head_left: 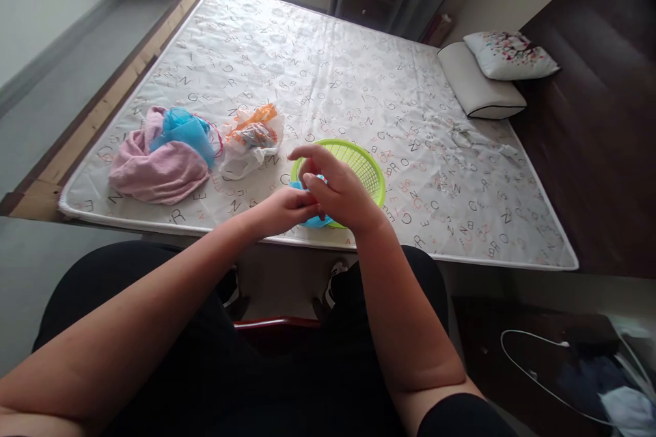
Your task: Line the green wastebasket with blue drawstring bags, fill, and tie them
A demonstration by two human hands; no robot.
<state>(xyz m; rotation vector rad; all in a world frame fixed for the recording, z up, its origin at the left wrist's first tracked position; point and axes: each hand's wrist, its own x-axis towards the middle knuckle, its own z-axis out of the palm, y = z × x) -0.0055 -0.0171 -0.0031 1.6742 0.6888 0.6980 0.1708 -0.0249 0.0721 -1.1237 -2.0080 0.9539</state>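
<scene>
My left hand (287, 210) reaches in from the left with its fingers closed on a thin blue piece of plastic or cloth (315, 221), most of which my hands hide. My right hand (338, 184) crosses just above the left fingertips, index finger stretched out and thumb apart from it. Its lower fingers are partly hidden, and I see nothing held in it. Beneath and behind both hands sits a lime-green mesh basket (366, 167) on the bare mattress (435, 218), close to its near edge.
Left of the basket lie a crumpled white-and-orange plastic bag (251, 140), a pink cloth (158, 174) and a sheer blue bundle (187, 136). Pillows (482, 82) rest by the dark headboard (589, 116). A white cable (527, 372) trails over a dark surface at lower right.
</scene>
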